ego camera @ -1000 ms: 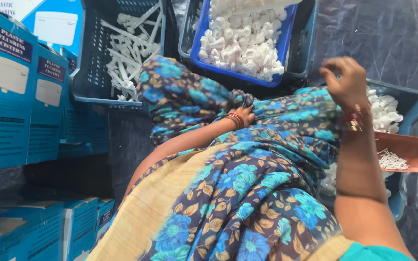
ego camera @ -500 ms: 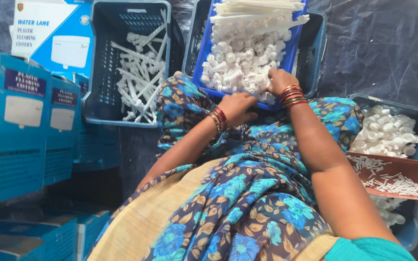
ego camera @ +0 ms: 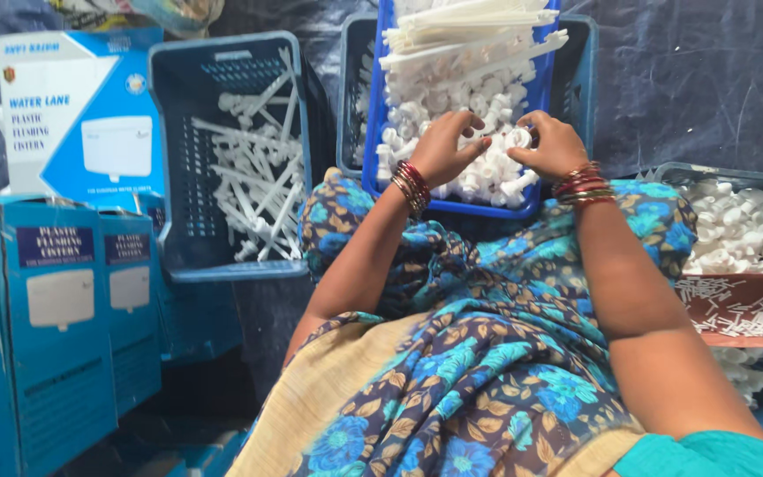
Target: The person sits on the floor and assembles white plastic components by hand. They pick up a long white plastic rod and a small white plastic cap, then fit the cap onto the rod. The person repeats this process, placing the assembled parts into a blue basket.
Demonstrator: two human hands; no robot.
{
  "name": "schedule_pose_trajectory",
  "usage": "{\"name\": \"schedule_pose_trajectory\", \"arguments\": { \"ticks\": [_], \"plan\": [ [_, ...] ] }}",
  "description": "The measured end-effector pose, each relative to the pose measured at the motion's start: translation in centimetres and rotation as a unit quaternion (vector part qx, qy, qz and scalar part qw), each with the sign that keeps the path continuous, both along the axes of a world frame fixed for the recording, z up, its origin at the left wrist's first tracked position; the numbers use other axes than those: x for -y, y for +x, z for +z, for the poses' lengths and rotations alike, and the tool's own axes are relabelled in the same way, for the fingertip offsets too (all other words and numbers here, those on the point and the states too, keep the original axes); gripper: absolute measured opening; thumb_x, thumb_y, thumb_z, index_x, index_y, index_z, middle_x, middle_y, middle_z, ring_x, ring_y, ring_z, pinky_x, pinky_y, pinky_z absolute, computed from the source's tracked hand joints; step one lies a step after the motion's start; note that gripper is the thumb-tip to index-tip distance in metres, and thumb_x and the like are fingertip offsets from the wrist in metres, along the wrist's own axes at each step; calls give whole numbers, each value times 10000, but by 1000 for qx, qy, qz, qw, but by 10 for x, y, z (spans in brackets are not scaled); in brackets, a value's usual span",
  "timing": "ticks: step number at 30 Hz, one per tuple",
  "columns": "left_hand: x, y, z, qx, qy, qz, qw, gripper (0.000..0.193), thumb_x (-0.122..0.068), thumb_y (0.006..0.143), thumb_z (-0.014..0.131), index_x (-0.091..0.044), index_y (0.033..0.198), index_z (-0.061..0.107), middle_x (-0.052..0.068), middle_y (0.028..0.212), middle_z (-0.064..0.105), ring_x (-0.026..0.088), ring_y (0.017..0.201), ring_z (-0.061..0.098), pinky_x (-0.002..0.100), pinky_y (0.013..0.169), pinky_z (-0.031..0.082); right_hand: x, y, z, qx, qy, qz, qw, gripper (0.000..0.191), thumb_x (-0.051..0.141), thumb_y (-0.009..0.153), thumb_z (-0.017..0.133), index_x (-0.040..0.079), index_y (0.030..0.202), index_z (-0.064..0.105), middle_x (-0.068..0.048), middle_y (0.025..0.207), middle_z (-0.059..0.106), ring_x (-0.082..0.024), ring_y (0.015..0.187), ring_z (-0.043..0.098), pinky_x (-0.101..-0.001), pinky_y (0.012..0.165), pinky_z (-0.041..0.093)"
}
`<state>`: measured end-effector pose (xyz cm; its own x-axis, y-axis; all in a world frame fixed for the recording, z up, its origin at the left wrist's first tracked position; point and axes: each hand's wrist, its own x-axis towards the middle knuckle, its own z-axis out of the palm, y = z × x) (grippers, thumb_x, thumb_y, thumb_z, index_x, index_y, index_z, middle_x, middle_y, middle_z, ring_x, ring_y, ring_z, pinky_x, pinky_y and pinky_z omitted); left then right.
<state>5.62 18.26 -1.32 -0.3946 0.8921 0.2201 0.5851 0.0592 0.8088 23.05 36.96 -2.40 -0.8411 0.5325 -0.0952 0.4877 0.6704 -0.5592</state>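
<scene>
The likeliest slip we see is the bright blue plastic tray (ego camera: pixel 547 93) tipping: it rests on our lap and leans on the dark blue plastic crate (ego camera: pixel 586 66) behind it, so a shifted knee could, we judge, spill its heap. The long white plastic rods (ego camera: pixel 465 35) stacked across its far end look loose and might roll off. A smaller risk is a piece popping out of our fingers.

The dark blue slatted crate (ego camera: pixel 178 150) on the left holds jumbled white plastic stems (ego camera: pixel 258 172). The bright blue tray holds small white plastic caps (ego camera: pixel 452 115) under the rods. The crate at right (ego camera: pixel 664 170) (partly hidden) holds more white caps, with a brown tray (ego camera: pixel 695 296) of tiny white pins (ego camera: pixel 752 318) across it.

Our left hand (ego camera: pixel 448 146) curls into the heap; we cannot tell what it grips. Our right hand (ego camera: pixel 554 146) pinches 1 white ring-shaped cap (ego camera: pixel 517 139) over the tray.
</scene>
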Motion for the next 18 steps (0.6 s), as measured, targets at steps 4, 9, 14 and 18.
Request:
{"name": "schedule_pose_trajectory", "arguments": {
  "ticks": [4, 9, 14, 18],
  "plan": [
    [-22, -11, -11, 21, 128, -96, 987, 664, -390, 874, 829, -57, 1343, 497, 198, 1223, 610, 327, 1130, 622, 424, 969, 497, 1, -19, 15, -168, -300, -72, 936, 456, 351, 921, 801, 8, 1180, 648, -75, 960, 711, -146, 869, 678, -297, 737, 568],
    [-55, -20, -32, 380, 42, -34, 924, 642, -321, 840, 786, -81, 1344, 471, 97, 1115, 640, 171, 882, 657, 326, 675, 568, -9, -62, 13, -171, -428, -113, 880, 453, 432, 1020, 646, -13, 1091, 696, -82, 858, 720, -173, 743, 692, -304, 670, 567],
    [-62, -37, -50, 432, 110, 74, 892, 509, -279, 938, 782, -68, 1301, 495, 93, 1074, 684, 146, 902, 680, 291, 755, 588, -41, -97, -7, -190, 82, -16, 978, 263, 307, 1032, 676, 99, 1191, 686, -159, 922, 736, -339, 889, 725, -415, 816, 571],
    [-45, -45, -48, 493, 119, 138, 851, 399, -249, 951, 740, -67, 1241, 535, 60, 1062, 665, 120, 908, 655, 322, 711, 573, -50, -126, -21, -153, 91, 27, 984, 581, 378, 936, 773, 10, 1354, 607, -276, 936, 686, -451, 821, 678, -510, 739, 538]
  ]
}}
